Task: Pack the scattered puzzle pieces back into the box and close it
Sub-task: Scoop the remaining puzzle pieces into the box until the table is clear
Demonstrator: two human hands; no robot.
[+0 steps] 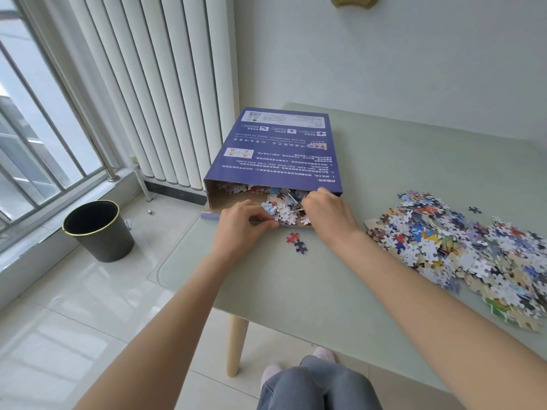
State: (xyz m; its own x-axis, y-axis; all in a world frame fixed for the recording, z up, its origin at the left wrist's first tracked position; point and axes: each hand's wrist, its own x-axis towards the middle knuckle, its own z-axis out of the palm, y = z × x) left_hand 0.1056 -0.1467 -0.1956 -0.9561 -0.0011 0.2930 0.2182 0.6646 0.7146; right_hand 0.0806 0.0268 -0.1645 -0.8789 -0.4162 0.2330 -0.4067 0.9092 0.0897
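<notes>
I see both hands at the open mouth of the blue puzzle box mid-frame: my left hand pinches pieces at the flap, my right hand cups a clump inside; the loose puzzle pieces heap at right on the table

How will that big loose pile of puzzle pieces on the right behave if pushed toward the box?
The pile of puzzle pieces is unlinked and heaped, so it likely spreads rather than slides as one. The table looks glossy, so pieces probably skid easily. Strays suggest some escape.
</notes>
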